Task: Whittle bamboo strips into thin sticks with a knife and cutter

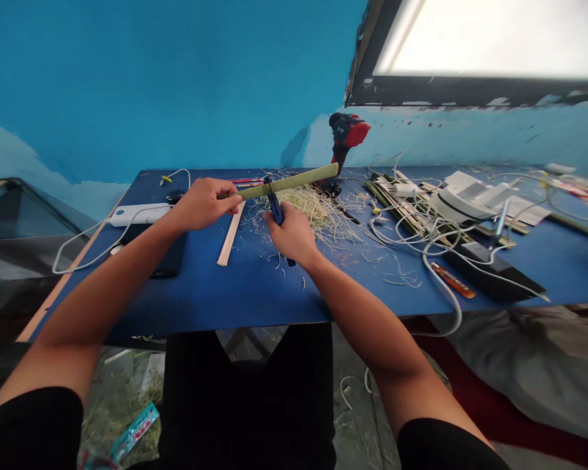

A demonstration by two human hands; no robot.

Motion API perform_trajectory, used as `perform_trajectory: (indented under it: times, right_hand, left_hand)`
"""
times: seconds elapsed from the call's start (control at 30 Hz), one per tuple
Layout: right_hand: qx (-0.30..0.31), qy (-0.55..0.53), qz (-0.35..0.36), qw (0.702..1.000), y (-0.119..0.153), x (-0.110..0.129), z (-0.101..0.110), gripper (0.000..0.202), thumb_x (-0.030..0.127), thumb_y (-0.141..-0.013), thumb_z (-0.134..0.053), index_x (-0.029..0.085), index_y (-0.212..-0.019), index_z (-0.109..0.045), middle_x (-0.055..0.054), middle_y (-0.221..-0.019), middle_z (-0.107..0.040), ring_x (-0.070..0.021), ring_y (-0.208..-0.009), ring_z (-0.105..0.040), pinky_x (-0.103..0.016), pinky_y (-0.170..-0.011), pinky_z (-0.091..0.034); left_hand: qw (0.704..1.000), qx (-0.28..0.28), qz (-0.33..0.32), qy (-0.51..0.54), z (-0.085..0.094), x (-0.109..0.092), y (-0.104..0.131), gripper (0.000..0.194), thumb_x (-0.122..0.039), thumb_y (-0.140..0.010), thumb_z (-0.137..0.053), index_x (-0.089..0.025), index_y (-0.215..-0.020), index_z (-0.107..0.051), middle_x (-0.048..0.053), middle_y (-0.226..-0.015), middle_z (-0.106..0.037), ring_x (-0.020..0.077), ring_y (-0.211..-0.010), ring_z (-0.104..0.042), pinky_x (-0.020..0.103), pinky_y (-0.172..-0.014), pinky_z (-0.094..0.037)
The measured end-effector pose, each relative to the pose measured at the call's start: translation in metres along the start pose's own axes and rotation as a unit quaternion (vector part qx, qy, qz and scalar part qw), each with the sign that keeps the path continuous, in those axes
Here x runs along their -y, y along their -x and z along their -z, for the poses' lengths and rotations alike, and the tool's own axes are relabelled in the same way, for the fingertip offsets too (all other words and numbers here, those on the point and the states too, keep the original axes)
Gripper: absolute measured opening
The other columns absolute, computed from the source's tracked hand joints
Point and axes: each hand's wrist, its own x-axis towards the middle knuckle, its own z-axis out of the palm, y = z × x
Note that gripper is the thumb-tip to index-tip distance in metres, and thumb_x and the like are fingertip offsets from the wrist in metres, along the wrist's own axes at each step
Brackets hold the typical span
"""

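Observation:
My left hand [208, 203] is closed around the near end of a green bamboo strip [306, 177], which slants up and away to the right above the table. In my right hand [293, 232] is a dark-handled knife [275, 205], gripped by its handle. Its upper part crosses the strip and touches it or lies very close. Pale curled shavings [306, 205] are heaped on the table behind my right hand. A flat, light wooden strip [232, 235] lies below my left hand.
A red and black cordless drill [345, 137] stands at the back. White cables [428, 238], bamboo pieces [394, 202] and an orange-labelled packet [453, 281] clutter the right. A white power strip [140, 214] and a black flat object [169, 251] lie left on the blue table [215, 300].

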Motion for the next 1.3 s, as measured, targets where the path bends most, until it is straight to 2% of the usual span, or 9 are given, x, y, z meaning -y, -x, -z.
perform_trajectory:
  times: [0.1,0.2,0.43,0.6,0.7,0.8,1.0,1.17,1.3]
  right_hand:
    - [0.011,0.008,0.013,1.000,0.001,0.001,-0.004,0.024,0.043,-0.099,-0.058,0.028,-0.085,-0.046,-0.008,-0.083,-0.067,-0.0270,-0.079,-0.060,-0.041,-0.075,-0.038]
    - [0.016,-0.002,0.018,1.000,0.000,-0.002,-0.008,0.024,0.043,-0.099,-0.058,0.027,-0.085,-0.047,-0.008,-0.082,-0.068,-0.0262,-0.077,-0.061,-0.040,-0.074,-0.040]
    - [0.043,-0.173,0.047,0.983,0.000,-0.008,-0.018,0.020,0.046,-0.099,-0.059,0.026,-0.095,-0.056,-0.003,-0.081,-0.071,-0.0225,-0.077,-0.070,-0.039,-0.076,-0.053]
    - [0.055,-0.223,0.030,0.973,0.000,-0.011,-0.025,0.024,0.048,-0.098,-0.064,0.025,-0.102,-0.063,-0.005,-0.089,-0.075,-0.0212,-0.080,-0.072,-0.039,-0.080,-0.057]
    - [0.041,-0.210,0.015,0.977,0.002,-0.011,-0.025,0.031,0.052,-0.096,-0.066,0.023,-0.107,-0.068,-0.007,-0.094,-0.077,-0.0227,-0.086,-0.073,-0.039,-0.081,-0.056]
    - [0.028,-0.188,0.021,0.982,0.006,-0.009,-0.021,0.036,0.056,-0.092,-0.067,0.022,-0.104,-0.069,-0.007,-0.093,-0.077,-0.0236,-0.088,-0.072,-0.039,-0.082,-0.054]
    - [0.011,-0.132,0.066,0.989,0.020,-0.004,-0.012,0.029,0.047,-0.085,-0.068,0.022,-0.099,-0.069,-0.008,-0.098,-0.080,-0.0230,-0.086,-0.071,-0.038,-0.082,-0.052]
    - [0.024,-0.126,0.003,0.992,0.025,-0.008,-0.015,0.027,0.047,-0.085,-0.065,0.023,-0.099,-0.069,-0.007,-0.095,-0.079,-0.0239,-0.082,-0.070,-0.041,-0.082,-0.053]
    - [0.050,-0.188,-0.036,0.980,0.026,-0.015,-0.018,0.025,0.042,-0.084,-0.064,0.024,-0.101,-0.068,-0.007,-0.105,-0.079,-0.0235,-0.089,-0.070,-0.042,-0.087,-0.055]
  left_hand:
    - [0.994,0.009,-0.005,-0.107,-0.003,-0.010,0.006,0.029,-0.036,-0.094,-0.062,-0.021,-0.071,-0.071,0.004,-0.064,-0.071,0.0159,-0.058,-0.056,0.032,-0.061,-0.034]
    - [0.986,0.005,-0.005,-0.168,-0.006,-0.013,0.009,0.032,-0.040,-0.098,-0.058,-0.021,-0.074,-0.067,0.003,-0.065,-0.067,0.0180,-0.062,-0.055,0.033,-0.062,-0.031]
    - [0.966,-0.020,0.009,-0.259,-0.005,-0.031,0.021,0.037,-0.043,-0.103,-0.053,-0.019,-0.088,-0.076,0.009,-0.073,-0.072,0.0239,-0.071,-0.063,0.035,-0.063,-0.031]
    - [0.959,-0.007,0.025,-0.283,-0.001,-0.035,0.022,0.038,-0.043,-0.103,-0.053,-0.018,-0.096,-0.081,0.012,-0.080,-0.078,0.0280,-0.080,-0.070,0.035,-0.065,-0.039]
    - [0.955,-0.008,0.032,-0.296,-0.001,-0.032,0.020,0.040,-0.044,-0.103,-0.052,-0.018,-0.100,-0.083,0.013,-0.085,-0.080,0.0299,-0.084,-0.073,0.036,-0.068,-0.042]
    - [0.954,-0.010,0.033,-0.299,-0.003,-0.029,0.020,0.041,-0.044,-0.104,-0.052,-0.018,-0.103,-0.083,0.014,-0.088,-0.081,0.0307,-0.086,-0.074,0.037,-0.071,-0.045]
    - [0.955,-0.013,0.044,-0.294,-0.006,-0.033,0.024,0.041,-0.044,-0.105,-0.052,-0.018,-0.104,-0.084,0.014,-0.090,-0.082,0.0304,-0.088,-0.074,0.037,-0.074,-0.049]
    - [0.949,-0.015,0.041,-0.312,-0.009,-0.037,0.028,0.043,-0.046,-0.105,-0.050,-0.019,-0.105,-0.084,0.014,-0.091,-0.082,0.0321,-0.090,-0.076,0.039,-0.076,-0.050]
    - [0.948,-0.013,0.036,-0.315,-0.011,-0.039,0.031,0.044,-0.047,-0.105,-0.050,-0.020,-0.105,-0.084,0.014,-0.091,-0.082,0.0322,-0.090,-0.076,0.039,-0.076,-0.050]
